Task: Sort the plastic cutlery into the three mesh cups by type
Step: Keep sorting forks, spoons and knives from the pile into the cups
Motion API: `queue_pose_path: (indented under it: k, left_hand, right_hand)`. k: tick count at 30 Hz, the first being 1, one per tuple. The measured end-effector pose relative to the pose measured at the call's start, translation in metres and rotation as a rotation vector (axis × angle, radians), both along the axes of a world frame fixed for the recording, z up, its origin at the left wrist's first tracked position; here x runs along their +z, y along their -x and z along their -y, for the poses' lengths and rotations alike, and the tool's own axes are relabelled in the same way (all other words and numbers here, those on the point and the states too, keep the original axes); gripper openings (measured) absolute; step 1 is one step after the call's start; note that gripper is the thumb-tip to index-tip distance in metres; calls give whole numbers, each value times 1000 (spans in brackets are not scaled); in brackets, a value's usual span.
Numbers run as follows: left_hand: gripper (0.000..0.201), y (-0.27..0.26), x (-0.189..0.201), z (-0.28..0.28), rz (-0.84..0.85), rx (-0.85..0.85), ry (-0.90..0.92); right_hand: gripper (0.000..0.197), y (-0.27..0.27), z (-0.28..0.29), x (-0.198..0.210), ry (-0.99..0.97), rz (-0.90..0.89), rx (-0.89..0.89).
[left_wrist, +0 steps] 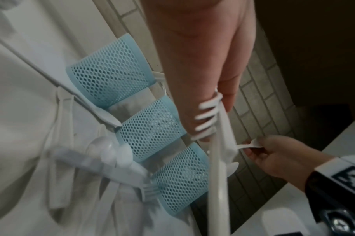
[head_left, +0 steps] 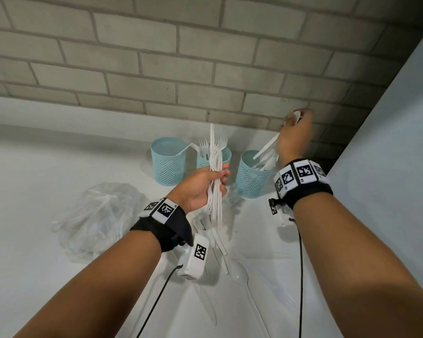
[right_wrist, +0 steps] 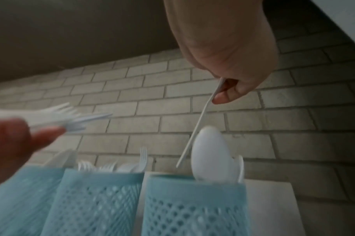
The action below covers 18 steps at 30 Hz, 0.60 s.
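Three light blue mesh cups stand in a row by the brick wall: the left cup (head_left: 168,161), the middle cup (head_left: 226,153) with forks in it, and the right cup (head_left: 253,178) with spoons (right_wrist: 211,153) in it. My left hand (head_left: 221,176) grips an upright bundle of white forks and a knife (head_left: 215,152) in front of the middle cup. My right hand (head_left: 294,120) pinches a white spoon (head_left: 266,147) by its bowl above the right cup. The spoon's handle (right_wrist: 198,124) slants down toward that cup's rim.
A crumpled clear plastic bag (head_left: 101,215) with more cutlery lies left of my left wrist. Loose white cutlery (head_left: 239,274) is scattered on the white table between my forearms. A pale wall panel (head_left: 388,142) rises close on the right.
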<state>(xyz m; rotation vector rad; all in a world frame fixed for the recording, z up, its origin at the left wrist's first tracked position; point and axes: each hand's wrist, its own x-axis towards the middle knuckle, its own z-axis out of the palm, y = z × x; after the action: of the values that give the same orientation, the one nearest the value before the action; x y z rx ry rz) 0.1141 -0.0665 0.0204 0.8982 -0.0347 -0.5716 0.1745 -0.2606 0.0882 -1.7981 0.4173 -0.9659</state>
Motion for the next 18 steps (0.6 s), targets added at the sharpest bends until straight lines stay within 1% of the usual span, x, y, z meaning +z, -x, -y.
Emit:
queue_pose_path:
  k: [2,4,7,9,11,13,14,16,18]
  left_hand:
    - [18,1,-1,1,8,-33,17]
    - [17,2,-2,0,10,-48,23]
    - [17,2,-3,-2,15,-39,10]
    - [17,2,-2,-4,15,-28,8]
    - [16,2,-2,-6,13,-22,11]
    - [15,2,-1,-7,6,-8,2]
    - [15,3,-1,-7,2,9,-4]
    - [14,3,0,-7,-3,52,-14]
    - [14,4,1,-9,0,76,-18]
  right_hand:
    - [22,1,-1,-12,82,-103,-5]
    - [22,1,-2,-23,127,-175,17]
    - [18,2,-5,-32,176,-205,85]
    - [21,6,-9,-32,273,-185,71]
    - [22,13,-18,-26,368,-80,62]
    - [18,22,-32,-18,357,14,182]
    - [14,26,-40,-15,343,-3,266]
    - [11,33,-55,-10,373,-164,381]
    - [28,40,-66,-10,420,-392,434]
